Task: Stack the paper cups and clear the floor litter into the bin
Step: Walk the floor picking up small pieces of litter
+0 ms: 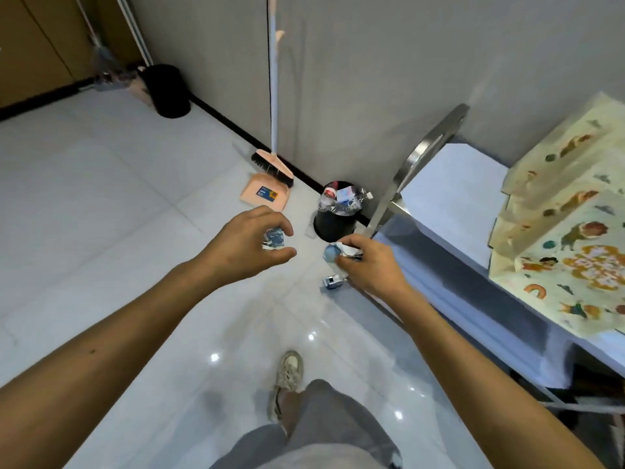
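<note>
The left hand (243, 245) is held out over the tiled floor (101, 204), its grip curled round a small crumpled piece of blue-printed litter (274, 239), pinched between thumb and fingers. The right hand (368, 265) grips a crumpled wad of white and blue litter (338, 253) close to the black bin (333, 226), which stands against the wall and is heaped with clear plastic bottles (341, 198). Another small scrap (333, 282) lies on the floor just below the right hand. A peach broom (272, 167) rests in its dustpan (265, 192) left of the bin. A second black bin (167, 91) stands far off in the corner. To the right, cartoon-printed bags (571, 231) lie on a steel-framed bed (449, 198).
</note>
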{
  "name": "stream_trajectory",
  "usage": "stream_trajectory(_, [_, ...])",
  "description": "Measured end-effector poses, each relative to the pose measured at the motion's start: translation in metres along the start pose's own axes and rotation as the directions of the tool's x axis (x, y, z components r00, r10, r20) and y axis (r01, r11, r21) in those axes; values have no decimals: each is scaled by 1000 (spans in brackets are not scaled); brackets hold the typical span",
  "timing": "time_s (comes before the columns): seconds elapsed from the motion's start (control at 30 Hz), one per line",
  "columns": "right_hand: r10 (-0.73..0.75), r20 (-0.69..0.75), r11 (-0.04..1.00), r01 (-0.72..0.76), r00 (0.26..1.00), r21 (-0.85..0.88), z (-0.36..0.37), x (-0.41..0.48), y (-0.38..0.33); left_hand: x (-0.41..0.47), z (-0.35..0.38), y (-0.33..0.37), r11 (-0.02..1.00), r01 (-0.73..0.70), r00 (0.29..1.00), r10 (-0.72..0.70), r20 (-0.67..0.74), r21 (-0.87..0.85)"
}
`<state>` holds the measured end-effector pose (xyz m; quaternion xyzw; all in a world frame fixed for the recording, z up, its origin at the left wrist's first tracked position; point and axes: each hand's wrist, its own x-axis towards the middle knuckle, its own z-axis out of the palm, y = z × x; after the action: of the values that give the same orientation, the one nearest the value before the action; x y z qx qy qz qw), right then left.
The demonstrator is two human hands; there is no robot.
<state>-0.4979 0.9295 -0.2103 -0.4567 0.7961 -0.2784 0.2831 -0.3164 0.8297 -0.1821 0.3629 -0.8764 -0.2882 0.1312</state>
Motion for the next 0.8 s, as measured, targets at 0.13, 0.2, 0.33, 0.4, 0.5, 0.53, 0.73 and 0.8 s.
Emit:
stream_trajectory(0.13, [51, -13, 999, -51, 999, -17, -19, 93, -14, 103, -21, -21, 1000, -28, 999, 29, 32, -13])
stream_trajectory(0.2, [75, -17, 997, -75, 997, 1, -25, 130, -19, 144, -27, -30, 999, -41, 998, 43, 53, -26])
stream_trajectory(0.33, [134, -67, 991, -132, 989, 35, -26, 214, -24, 238, -38, -65, 996, -93, 984, 95, 149, -19])
stream_trajectory(0.4, [186, -91, 981, -180, 978, 70, -22, 251, -25, 284, -41, -85, 991, -136, 973, 133, 190, 1])
stream_trajectory(0.5, [282, -121, 954, -265, 952, 139, -16, 306, -20, 355, -44, -111, 983, -185, 951, 178, 254, 6])
stream_trajectory(0.53, [316, -130, 943, -296, 940, 154, -14, 320, -19, 374, -44, -117, 980, -199, 942, 192, 275, -4])
stream_trajectory(0.73, [478, -175, 872, -439, 861, 218, -17, 404, 8, 489, -19, -143, 959, -281, 873, 267, 408, -25])
stream_trajectory(0.8, [512, -189, 852, -468, 838, 236, -19, 429, 26, 522, 3, -147, 959, -280, 854, 274, 442, -53])
